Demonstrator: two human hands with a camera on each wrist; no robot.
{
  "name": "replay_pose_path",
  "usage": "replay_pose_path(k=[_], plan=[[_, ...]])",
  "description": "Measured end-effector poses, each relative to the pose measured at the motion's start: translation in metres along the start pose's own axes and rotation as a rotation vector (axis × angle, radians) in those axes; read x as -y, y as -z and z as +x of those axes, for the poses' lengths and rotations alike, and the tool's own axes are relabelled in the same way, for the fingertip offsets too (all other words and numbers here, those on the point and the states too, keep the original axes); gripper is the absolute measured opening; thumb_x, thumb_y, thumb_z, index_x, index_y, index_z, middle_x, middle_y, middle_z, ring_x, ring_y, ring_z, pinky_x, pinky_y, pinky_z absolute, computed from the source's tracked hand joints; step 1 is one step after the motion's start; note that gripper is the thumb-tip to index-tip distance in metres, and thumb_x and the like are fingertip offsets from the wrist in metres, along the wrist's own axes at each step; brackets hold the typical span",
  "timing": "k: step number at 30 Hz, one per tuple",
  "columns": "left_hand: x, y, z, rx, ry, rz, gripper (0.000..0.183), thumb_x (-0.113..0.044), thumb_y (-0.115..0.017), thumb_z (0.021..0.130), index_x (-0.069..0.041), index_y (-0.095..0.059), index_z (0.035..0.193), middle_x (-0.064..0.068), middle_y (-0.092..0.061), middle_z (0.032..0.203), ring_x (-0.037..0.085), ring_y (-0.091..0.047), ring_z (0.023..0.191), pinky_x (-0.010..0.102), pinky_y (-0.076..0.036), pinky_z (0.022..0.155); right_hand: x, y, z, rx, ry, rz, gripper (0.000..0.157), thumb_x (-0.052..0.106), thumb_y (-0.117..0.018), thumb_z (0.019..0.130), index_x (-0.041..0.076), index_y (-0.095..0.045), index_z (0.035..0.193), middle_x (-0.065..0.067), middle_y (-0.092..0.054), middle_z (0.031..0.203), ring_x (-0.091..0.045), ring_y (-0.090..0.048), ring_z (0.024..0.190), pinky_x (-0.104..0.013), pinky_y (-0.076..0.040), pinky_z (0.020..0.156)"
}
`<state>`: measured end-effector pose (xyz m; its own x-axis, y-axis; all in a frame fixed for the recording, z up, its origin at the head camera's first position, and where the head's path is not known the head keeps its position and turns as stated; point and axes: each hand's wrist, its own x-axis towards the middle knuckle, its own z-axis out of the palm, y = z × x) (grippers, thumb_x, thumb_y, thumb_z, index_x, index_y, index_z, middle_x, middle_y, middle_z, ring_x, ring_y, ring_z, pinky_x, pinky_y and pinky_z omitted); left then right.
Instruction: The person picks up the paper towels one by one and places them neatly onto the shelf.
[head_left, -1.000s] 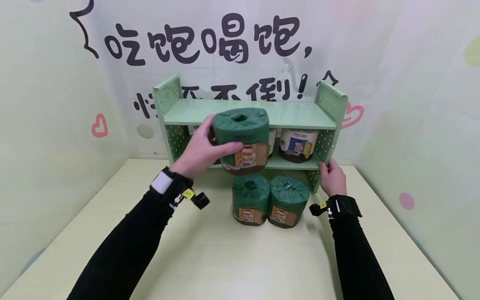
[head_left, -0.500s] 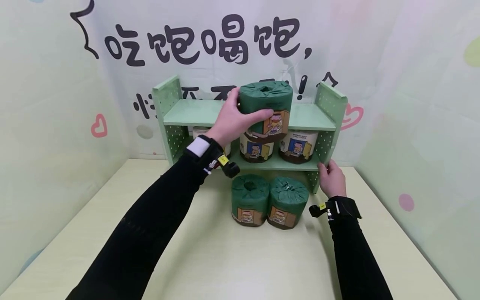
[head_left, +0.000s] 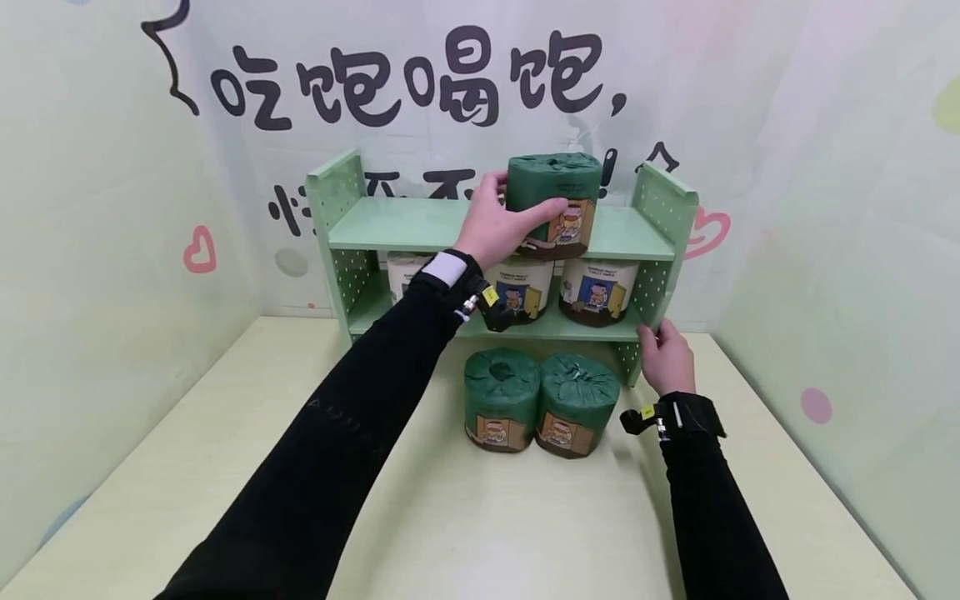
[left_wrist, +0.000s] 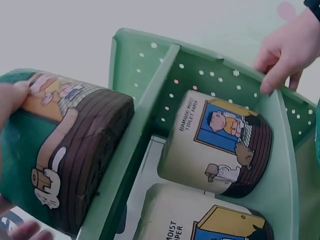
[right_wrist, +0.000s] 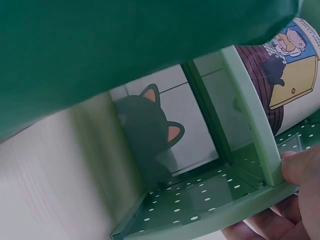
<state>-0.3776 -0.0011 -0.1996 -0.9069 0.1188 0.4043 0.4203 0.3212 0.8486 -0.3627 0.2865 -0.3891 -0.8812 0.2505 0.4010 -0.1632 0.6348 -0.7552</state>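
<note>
My left hand (head_left: 498, 221) grips a green-wrapped toilet paper roll (head_left: 573, 179) from its left side, thumb across the front. The roll is upright at the top board's front edge (head_left: 405, 242), toward the right; in the left wrist view its brown base (left_wrist: 102, 145) overlaps that edge. With thumb and fingers, my right hand (head_left: 666, 357) holds the right side panel (head_left: 666, 250) of the light green shelf, at the lower board's corner. Cream-wrapped toilet paper rolls stand on the lower board, among them a right one (head_left: 597, 292) and a middle one (head_left: 522, 287); my left arm partly hides the left one (head_left: 405, 271).
Two green-wrapped rolls stand side by side on the table before the shelf, a left one (head_left: 501, 400) and a right one (head_left: 576, 404). The shelf's left side panel (head_left: 341, 242) rises above the top board. A printed wall (head_left: 465, 142) is close behind.
My left hand has carried the green roll up and to the right, from in front of the lower board to the top board's level. My right hand stays on the side panel.
</note>
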Motion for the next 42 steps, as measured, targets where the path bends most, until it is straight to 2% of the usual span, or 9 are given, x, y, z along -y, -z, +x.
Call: replay_pose_path(k=[5, 10, 17, 22, 30, 33, 36, 38, 42], plan=[[0.000, -0.010, 0.010, -0.037, 0.037, 0.152, 0.102, -0.071, -0.071, 0.075, -0.026, -0.027, 0.155, 0.009, -0.023, 0.141, 0.018, -0.033, 0.117, 0.033, -0.043, 0.095, 0.000, 0.001, -0.001, 0.006, -0.001, 0.007, 0.040, 0.029, -0.045, 0.108, 0.000, -0.054, 0.134, -0.024, -0.060, 0.124, -0.036, -0.057, 0.108, -0.055, -0.051, 0.087], [-0.004, -0.019, 0.016, -0.048, 0.052, 0.169, 0.100, -0.066, -0.069, 0.081, -0.016, -0.025, 0.155, 0.013, -0.025, 0.149, 0.020, -0.038, 0.123, 0.035, -0.044, 0.098, -0.002, 0.000, 0.001, 0.008, 0.001, 0.009, 0.040, 0.029, -0.045, 0.108, 0.001, -0.054, 0.134, -0.023, -0.059, 0.125, -0.035, -0.057, 0.109, -0.055, -0.051, 0.087], [-0.013, -0.030, 0.015, -0.111, 0.056, 0.153, 0.081, -0.056, -0.067, 0.089, -0.004, -0.035, 0.144, 0.012, -0.043, 0.134, 0.016, -0.047, 0.109, 0.027, -0.047, 0.088, -0.001, -0.001, 0.003, 0.010, 0.004, 0.022, 0.040, 0.029, -0.046, 0.107, 0.002, -0.054, 0.136, -0.022, -0.059, 0.126, -0.035, -0.057, 0.110, -0.054, -0.051, 0.088], [-0.014, -0.036, 0.014, -0.043, 0.030, 0.080, 0.064, -0.047, -0.060, 0.098, -0.005, -0.042, 0.142, 0.008, -0.054, 0.127, 0.014, -0.052, 0.108, 0.028, -0.048, 0.089, -0.002, -0.001, 0.002, 0.005, 0.005, 0.015, 0.040, 0.029, -0.046, 0.107, 0.002, -0.054, 0.136, -0.023, -0.059, 0.126, -0.035, -0.057, 0.110, -0.054, -0.050, 0.089], [-0.014, -0.041, 0.021, 0.110, 0.033, 0.024, 0.052, -0.046, -0.047, 0.105, -0.013, -0.047, 0.145, 0.001, -0.052, 0.136, 0.011, -0.052, 0.111, 0.028, -0.046, 0.093, -0.003, -0.001, 0.002, -0.003, 0.015, 0.022, 0.040, 0.029, -0.046, 0.107, 0.002, -0.054, 0.136, -0.024, -0.060, 0.125, -0.036, -0.057, 0.109, -0.055, -0.050, 0.089], [-0.013, -0.041, 0.020, 0.142, 0.026, -0.044, 0.047, -0.045, -0.045, 0.106, -0.015, -0.052, 0.142, 0.004, -0.061, 0.111, 0.015, -0.056, 0.092, 0.026, -0.046, 0.077, -0.003, -0.001, 0.001, 0.001, 0.011, 0.024, 0.040, 0.030, -0.047, 0.107, 0.002, -0.054, 0.136, -0.023, -0.060, 0.125, -0.036, -0.058, 0.108, -0.055, -0.050, 0.089], [-0.011, -0.039, 0.018, 0.163, 0.022, -0.097, 0.047, -0.045, -0.046, 0.106, -0.016, -0.051, 0.143, 0.007, -0.057, 0.092, 0.023, -0.053, 0.082, 0.027, -0.042, 0.070, -0.003, -0.001, 0.001, 0.002, 0.012, 0.025, 0.040, 0.029, -0.047, 0.107, 0.002, -0.054, 0.136, -0.023, -0.060, 0.124, -0.036, -0.058, 0.108, -0.055, -0.050, 0.089], [-0.010, -0.037, 0.017, 0.173, 0.026, -0.122, 0.049, -0.045, -0.047, 0.106, -0.016, -0.049, 0.145, 0.008, -0.059, 0.100, 0.022, -0.056, 0.085, 0.026, -0.045, 0.073, -0.004, -0.001, 0.001, 0.000, 0.013, 0.025, 0.039, 0.028, -0.047, 0.107, 0.002, -0.055, 0.134, -0.023, -0.060, 0.124, -0.036, -0.058, 0.108, -0.055, -0.050, 0.089], [-0.008, -0.031, 0.011, 0.164, 0.032, -0.207, 0.050, -0.042, -0.052, 0.104, -0.013, -0.048, 0.145, 0.001, -0.051, 0.139, 0.020, -0.058, 0.109, 0.030, -0.049, 0.092, -0.004, -0.001, 0.001, -0.003, 0.016, 0.025, 0.038, 0.029, -0.047, 0.107, 0.002, -0.056, 0.133, -0.023, -0.061, 0.124, -0.035, -0.057, 0.109, -0.055, -0.049, 0.090]])
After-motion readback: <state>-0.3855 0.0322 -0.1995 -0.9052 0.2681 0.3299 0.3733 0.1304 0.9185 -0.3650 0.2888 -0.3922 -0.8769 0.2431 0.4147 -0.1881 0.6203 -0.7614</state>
